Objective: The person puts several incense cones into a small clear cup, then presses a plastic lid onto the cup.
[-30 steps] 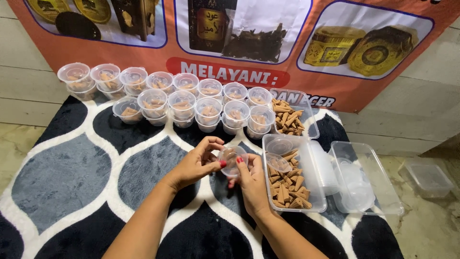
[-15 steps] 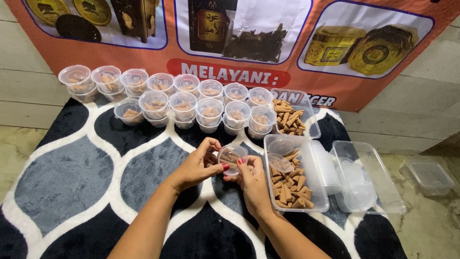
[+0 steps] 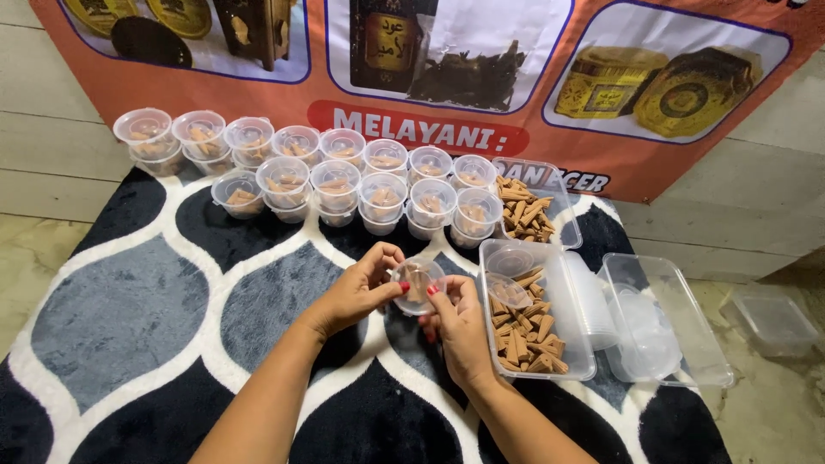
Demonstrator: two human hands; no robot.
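Left hand [image 3: 357, 292] and right hand [image 3: 460, 322] are working together, both gripping one small clear lidded cup [image 3: 417, 283] of brown incense cones over the patterned rug [image 3: 129, 309]. A clear tray of loose cones [image 3: 533, 331] is sitting just beside the right hand; rows of filled cups [image 3: 335, 172] are lining the banner [image 3: 258, 94].

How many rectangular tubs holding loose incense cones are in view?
2. The near tub lies right of the small cup held by left hand and right hand; the far tub sits behind it, beside the rows of filled cups. None seems hidden.
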